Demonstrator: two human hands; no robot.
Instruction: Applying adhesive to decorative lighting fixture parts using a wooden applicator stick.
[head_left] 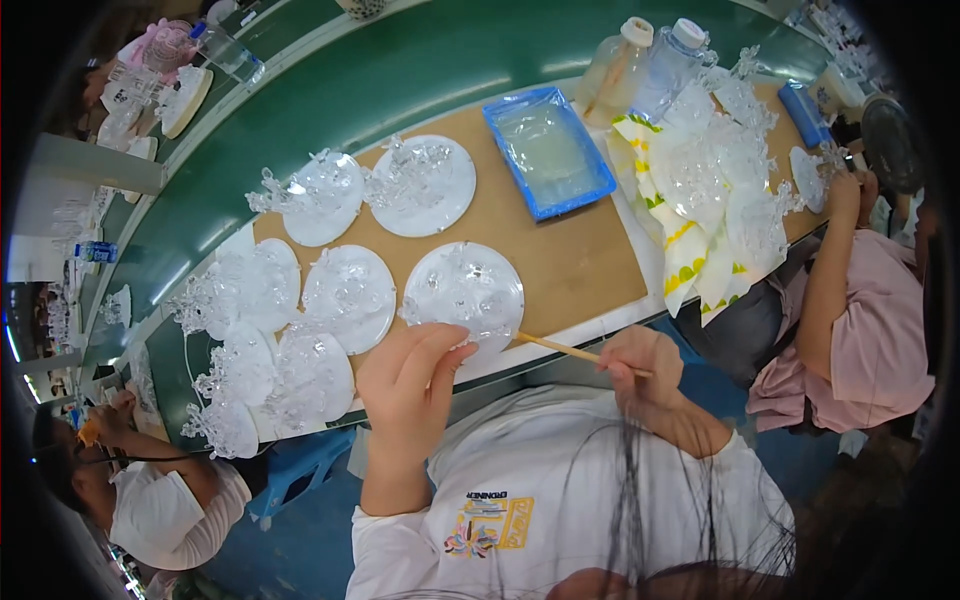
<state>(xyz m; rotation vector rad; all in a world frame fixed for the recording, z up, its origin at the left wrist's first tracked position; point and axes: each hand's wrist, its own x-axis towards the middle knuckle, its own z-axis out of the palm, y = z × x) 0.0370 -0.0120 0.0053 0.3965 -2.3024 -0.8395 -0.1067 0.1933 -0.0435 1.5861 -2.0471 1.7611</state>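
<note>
The right hand [643,362] has its fingers closed tight on a thin wooden stick [565,348]; the stick is long and straight, and it lies mostly left to right; its left end is a bit farther away and points at the near right edge of a round white plate [511,296]; I cannot tell if it touches; clear shiny pieces [462,283] sit on that plate; the left hand [408,375] is at the plate's near side, its fingers bent toward the thumb; I cannot tell if they pinch anything; a blue tray [575,204] is on the far side of the worktop [430,75].
</note>
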